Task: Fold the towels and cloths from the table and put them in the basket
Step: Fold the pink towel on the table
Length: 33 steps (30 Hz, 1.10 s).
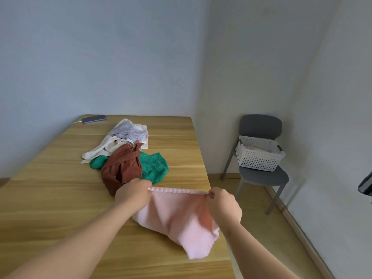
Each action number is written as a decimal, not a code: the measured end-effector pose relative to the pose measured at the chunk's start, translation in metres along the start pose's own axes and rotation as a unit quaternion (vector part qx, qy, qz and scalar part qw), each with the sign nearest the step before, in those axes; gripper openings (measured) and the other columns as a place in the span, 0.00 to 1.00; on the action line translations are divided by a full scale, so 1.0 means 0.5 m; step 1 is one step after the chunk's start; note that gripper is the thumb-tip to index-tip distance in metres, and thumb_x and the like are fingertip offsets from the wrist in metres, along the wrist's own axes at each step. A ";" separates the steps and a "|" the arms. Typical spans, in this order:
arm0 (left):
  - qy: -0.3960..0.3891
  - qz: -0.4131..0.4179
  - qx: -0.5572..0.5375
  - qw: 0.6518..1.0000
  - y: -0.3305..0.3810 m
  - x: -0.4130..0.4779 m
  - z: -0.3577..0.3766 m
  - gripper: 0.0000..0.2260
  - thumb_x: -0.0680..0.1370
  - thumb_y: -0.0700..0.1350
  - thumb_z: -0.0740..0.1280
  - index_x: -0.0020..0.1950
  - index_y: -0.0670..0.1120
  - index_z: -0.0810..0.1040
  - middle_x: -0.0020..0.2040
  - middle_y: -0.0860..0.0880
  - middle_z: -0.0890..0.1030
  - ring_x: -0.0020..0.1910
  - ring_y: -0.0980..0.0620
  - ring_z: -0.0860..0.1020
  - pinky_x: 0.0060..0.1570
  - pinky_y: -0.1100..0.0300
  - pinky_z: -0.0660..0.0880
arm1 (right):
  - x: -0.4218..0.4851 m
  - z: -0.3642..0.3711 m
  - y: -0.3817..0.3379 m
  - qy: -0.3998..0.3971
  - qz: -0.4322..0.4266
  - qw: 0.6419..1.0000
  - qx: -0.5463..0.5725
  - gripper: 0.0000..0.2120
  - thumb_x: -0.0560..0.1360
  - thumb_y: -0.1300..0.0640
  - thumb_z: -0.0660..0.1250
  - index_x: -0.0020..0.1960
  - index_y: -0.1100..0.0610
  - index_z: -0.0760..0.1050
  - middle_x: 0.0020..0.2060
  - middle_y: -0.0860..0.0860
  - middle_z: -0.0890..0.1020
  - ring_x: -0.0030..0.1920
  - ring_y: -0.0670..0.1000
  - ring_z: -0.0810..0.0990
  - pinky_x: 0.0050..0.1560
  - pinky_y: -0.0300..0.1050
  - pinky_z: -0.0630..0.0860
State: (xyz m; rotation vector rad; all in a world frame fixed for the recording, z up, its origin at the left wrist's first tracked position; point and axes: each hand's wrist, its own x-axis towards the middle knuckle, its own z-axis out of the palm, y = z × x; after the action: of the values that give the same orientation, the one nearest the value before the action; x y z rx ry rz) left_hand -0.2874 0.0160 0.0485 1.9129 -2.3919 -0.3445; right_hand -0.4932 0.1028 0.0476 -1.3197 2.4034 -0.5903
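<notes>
Both forearms reach forward over the wooden table (pixel 50 198); left hand (pixel 131 193) and right hand (pixel 224 205) each pinch one top corner of the pink towel (pixel 177 218), fingers curled round its edge, the hem pulled taut between them. The towel is soft, fluffy terry, hanging in loose folds, its lower part draped on the table's near right edge. Beyond it lies a crumpled heap: rust-brown cloth (pixel 122 168), green terry cloth (pixel 155 166), cream cloth (pixel 106 147), lilac dotted cloth (pixel 129 130); the white perforated plastic basket (pixel 259 158) sits on the grey chair (pixel 261 176), well apart.
</notes>
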 end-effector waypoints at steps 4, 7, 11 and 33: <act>-0.043 -0.166 -0.290 0.942 0.015 0.016 -0.003 0.16 0.81 0.44 0.52 0.68 0.50 0.69 0.44 0.43 0.79 0.37 0.47 0.78 0.33 0.59 0.74 | 0.011 0.012 -0.017 -0.031 0.050 0.992 0.112 0.13 0.77 0.59 0.52 0.46 0.53 0.76 0.38 0.51 0.76 0.40 0.56 0.75 0.39 0.45 0.75; -0.083 -0.232 -0.569 0.785 0.039 0.018 -0.026 0.18 0.83 0.43 0.51 0.73 0.49 0.62 0.40 0.40 0.78 0.33 0.45 0.78 0.26 0.57 0.78 | 0.023 0.020 -0.045 -0.043 0.090 0.947 0.304 0.11 0.79 0.59 0.52 0.52 0.50 0.72 0.41 0.52 0.77 0.42 0.56 0.79 0.43 0.52 0.82; 0.023 -0.141 -0.637 0.758 0.051 0.055 -0.072 0.14 0.82 0.42 0.54 0.67 0.47 0.68 0.49 0.44 0.78 0.42 0.50 0.77 0.41 0.55 0.76 | 0.057 -0.012 -0.088 0.022 0.020 0.921 0.389 0.07 0.80 0.57 0.55 0.50 0.54 0.71 0.40 0.48 0.75 0.47 0.53 0.74 0.51 0.48 0.75; -0.040 0.076 -0.058 0.995 -0.075 -0.101 0.167 0.11 0.79 0.41 0.59 0.52 0.47 0.81 0.54 0.52 0.75 0.47 0.53 0.75 0.50 0.60 0.72 | -0.083 0.089 0.126 -0.106 -0.017 0.994 -0.026 0.13 0.79 0.49 0.56 0.55 0.44 0.78 0.75 0.43 0.54 0.74 0.53 0.52 0.67 0.49 0.61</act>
State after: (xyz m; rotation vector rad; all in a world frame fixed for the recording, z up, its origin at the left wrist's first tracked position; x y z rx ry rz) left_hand -0.2554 0.0686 -0.0358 1.6891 -2.4874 -0.5473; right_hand -0.4957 0.1600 -0.0186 -1.3728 2.2408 -0.3774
